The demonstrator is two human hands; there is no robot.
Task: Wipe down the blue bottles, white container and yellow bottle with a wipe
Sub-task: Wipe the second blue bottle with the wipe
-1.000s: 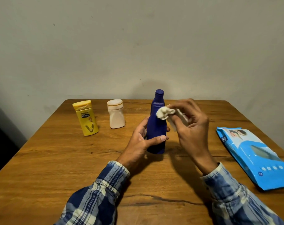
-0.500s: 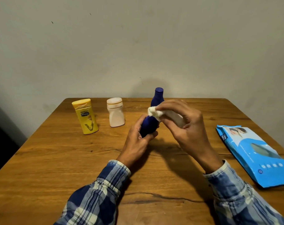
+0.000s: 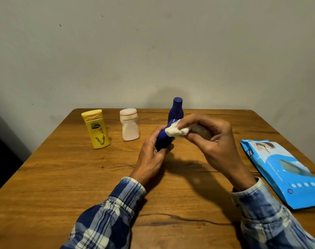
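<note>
Head view: the left hand [image 3: 151, 159] gripped a blue bottle [image 3: 163, 141] above the table [image 3: 63, 177], tilted, its long axis pointing up and toward the far edge. The right hand [image 3: 214, 141] pinched the wipe [image 3: 174, 131] against its upper end. A second blue bottle [image 3: 176, 110], white container [image 3: 129, 127] and yellow bottle [image 3: 97, 130] stood upright near the far edge. A wipes pack [image 3: 286, 169] lay at the right edge.

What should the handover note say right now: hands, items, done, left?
Left hand grips one blue bottle, held tilted.
Right hand pinches the wipe against that bottle's upper end.
Second blue bottle stands upright behind them; yellow bottle and white container stand far left; wipe pack lies right.
Done: nothing visibly finished; held bottle is mid-wipe.
Left: finish it, then likely the other three; whether any was wiped already cannot be told.
</note>
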